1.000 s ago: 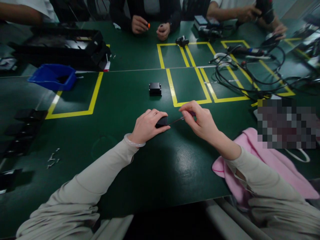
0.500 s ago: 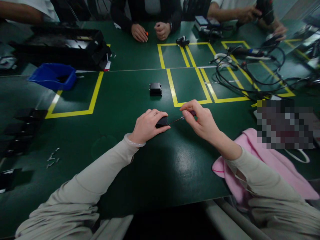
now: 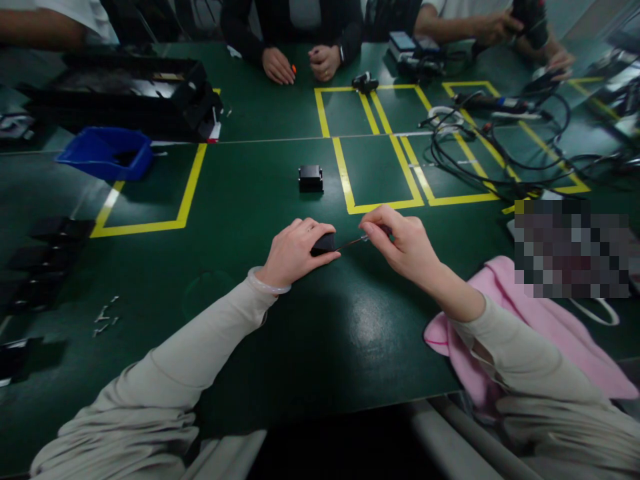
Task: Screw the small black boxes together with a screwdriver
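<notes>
My left hand (image 3: 299, 249) is closed around a small black block (image 3: 323, 245), pressing it against the green table (image 3: 320, 347). In my right hand (image 3: 400, 241) is a screwdriver (image 3: 353, 241), pinched by its handle, which the fingers mostly hide. Its thin shaft points left, and the tip meets the block's right side beside my left thumb. Beyond my hands stands a similar black block (image 3: 311, 179) with shiny bits at its sides. A few small screws (image 3: 106, 317) lie loose at the left.
Further left are a blue bin (image 3: 107, 152), a large black housing (image 3: 125, 93) and a row of black parts (image 3: 45, 263). Cables (image 3: 500, 153) tangle at the right, beyond a pink cloth (image 3: 530, 313). Co-workers' hands (image 3: 300, 65) rest across the table.
My right hand has shifted very slightly around the screwdriver handle, less of which shows now. The left hand and the block stay put.
</notes>
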Tool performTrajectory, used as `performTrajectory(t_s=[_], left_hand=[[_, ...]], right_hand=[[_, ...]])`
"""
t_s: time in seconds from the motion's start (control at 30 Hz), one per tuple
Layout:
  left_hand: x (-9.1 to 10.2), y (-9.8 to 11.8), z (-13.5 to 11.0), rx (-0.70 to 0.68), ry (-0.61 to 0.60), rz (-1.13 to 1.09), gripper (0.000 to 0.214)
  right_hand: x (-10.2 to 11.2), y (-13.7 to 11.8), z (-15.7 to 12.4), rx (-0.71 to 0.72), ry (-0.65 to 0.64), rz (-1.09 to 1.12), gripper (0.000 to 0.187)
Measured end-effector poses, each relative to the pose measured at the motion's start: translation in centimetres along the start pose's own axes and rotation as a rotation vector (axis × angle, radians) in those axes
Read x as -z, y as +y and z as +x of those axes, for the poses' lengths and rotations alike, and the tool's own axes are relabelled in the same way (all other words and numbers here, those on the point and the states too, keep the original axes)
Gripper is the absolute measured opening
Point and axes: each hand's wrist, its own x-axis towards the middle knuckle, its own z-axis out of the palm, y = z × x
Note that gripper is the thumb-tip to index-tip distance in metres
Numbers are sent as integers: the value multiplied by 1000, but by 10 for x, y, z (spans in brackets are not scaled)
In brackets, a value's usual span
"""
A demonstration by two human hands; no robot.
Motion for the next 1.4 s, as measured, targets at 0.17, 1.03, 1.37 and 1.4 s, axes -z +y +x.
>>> performTrajectory(t_s=[0.17, 1.03, 1.37, 1.4], left_hand=[[0, 0, 0, 3, 4, 0, 46], [-1, -1, -1, 1, 10, -22, 47], [-1, -1, 0, 3, 8, -19, 48], [-1, -1, 0, 3, 9, -18, 48]], right_hand=[[0, -1, 0, -25, -1, 6, 15], [-3, 3, -2, -41, 0, 4, 14], [-2, 3, -2, -33, -27, -14, 15], [-2, 3, -2, -31, -27, -14, 14]])
